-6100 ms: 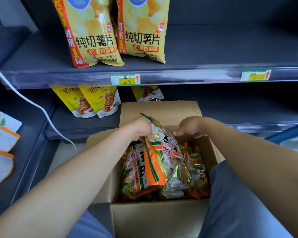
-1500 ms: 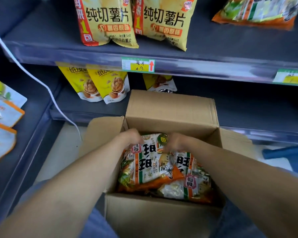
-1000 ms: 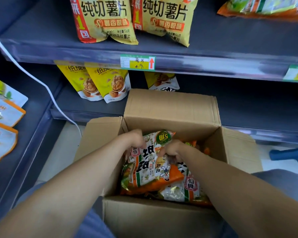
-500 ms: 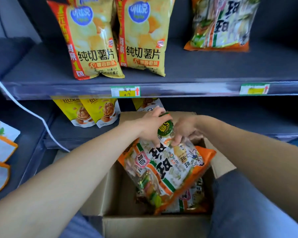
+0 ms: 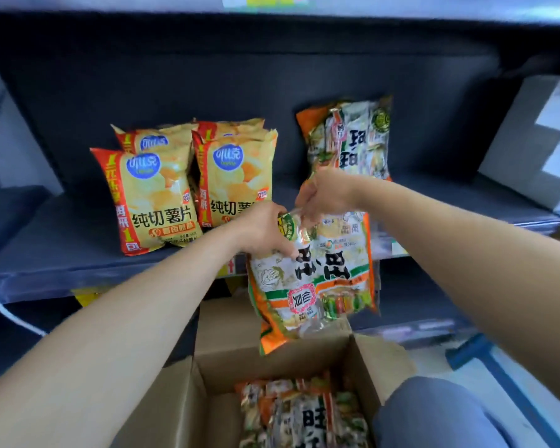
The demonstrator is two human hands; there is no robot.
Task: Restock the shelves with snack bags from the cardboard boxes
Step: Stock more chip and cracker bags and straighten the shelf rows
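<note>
Cardboard box [image 5: 181, 412] cut off by the bottom edge, with the bags inside [image 5: 304, 418] blurred, fine print unreadable. Lower part of the shelved snack bag [image 5: 349, 137] hidden behind the right hand [image 5: 324, 195]. Top of the held bag [image 5: 314, 279] covered by both hands (left hand [image 5: 262, 227] over its corner). Price label [image 5: 232, 265] on the shelf edge [image 5: 78, 276] mostly masked, figures illegible. Rear chip bags [image 5: 230, 129] barely seen behind front chip bags [image 5: 152, 202].

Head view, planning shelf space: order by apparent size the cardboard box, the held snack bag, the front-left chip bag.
1. cardboard box, partly cropped.
2. held snack bag; nearer the camera, so unsure.
3. front-left chip bag.
</note>
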